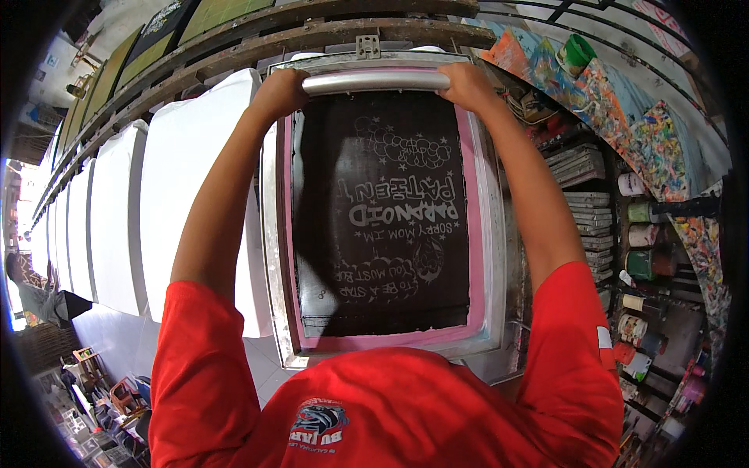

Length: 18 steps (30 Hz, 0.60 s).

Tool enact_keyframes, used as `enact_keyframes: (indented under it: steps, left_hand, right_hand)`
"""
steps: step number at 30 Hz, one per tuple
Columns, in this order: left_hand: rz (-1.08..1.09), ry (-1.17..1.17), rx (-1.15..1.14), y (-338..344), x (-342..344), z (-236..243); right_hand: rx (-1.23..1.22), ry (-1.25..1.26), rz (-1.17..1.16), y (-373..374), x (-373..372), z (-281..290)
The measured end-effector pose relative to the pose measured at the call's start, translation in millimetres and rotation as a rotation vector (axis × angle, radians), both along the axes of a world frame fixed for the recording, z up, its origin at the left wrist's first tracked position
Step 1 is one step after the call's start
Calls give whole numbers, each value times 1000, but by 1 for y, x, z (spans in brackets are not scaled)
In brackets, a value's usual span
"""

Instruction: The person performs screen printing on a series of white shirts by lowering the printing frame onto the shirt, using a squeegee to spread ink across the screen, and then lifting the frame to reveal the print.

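My left hand [287,92] grips the left end of a long silver squeegee [373,82], and my right hand [462,84] grips its right end. The squeegee lies across the far edge of a printing screen [394,273] below me. The screen has a dark coated mesh with pale lettering and drawings, a pink inner border and a metal frame [488,234]. A metal hinge [367,45] sits just beyond the squeegee, at the middle of the frame's far side.
White padded boards [187,195] stand in a row at left along dark wooden rails [429,31]. A person [35,285] is at far left. At right are stacked trays [577,168], paint tubs [640,265], a green container [572,54] and paint-splattered boards [655,148].
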<state>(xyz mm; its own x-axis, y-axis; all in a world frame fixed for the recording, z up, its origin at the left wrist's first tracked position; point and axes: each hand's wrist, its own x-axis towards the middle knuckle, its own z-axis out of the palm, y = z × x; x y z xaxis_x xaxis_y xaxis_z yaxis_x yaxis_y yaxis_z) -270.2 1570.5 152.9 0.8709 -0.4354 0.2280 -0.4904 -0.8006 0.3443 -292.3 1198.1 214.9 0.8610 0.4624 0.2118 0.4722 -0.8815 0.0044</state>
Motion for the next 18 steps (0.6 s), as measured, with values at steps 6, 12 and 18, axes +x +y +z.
enact_keyframes:
  steps: [6, 12, 18]
  left_hand:
    - [31, -5, -24, -2, -17, 1]
    - [57, -53, -51, -3, -20, 5]
    - [64, -76, -34, -5, -10, -1]
  right_hand:
    - [57, -29, -25, -2, -9, -2]
    - [112, -96, 12, -1, -5, 2]
    - [80, -93, -10, 0, 0, -5]
